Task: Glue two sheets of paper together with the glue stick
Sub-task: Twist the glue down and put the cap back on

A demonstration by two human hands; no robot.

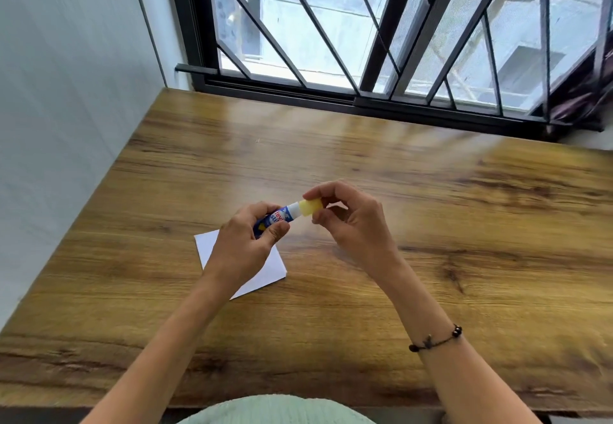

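Observation:
A blue glue stick point(277, 219) with a white collar is held above the wooden table point(398, 191), lying nearly level. My left hand point(245, 244) grips its blue body. My right hand point(351, 221) pinches the yellow cap point(310, 207) at the stick's right end, with the cap sitting on the white collar. White paper point(265, 271) lies flat on the table under my left hand, partly hidden by the hand and wrist. I cannot tell whether it is one sheet or two stacked.
The table runs up to a white wall point(66, 91) on the left and a black barred window point(365, 41) at the back. A dark bracelet point(434, 340) is on my right wrist.

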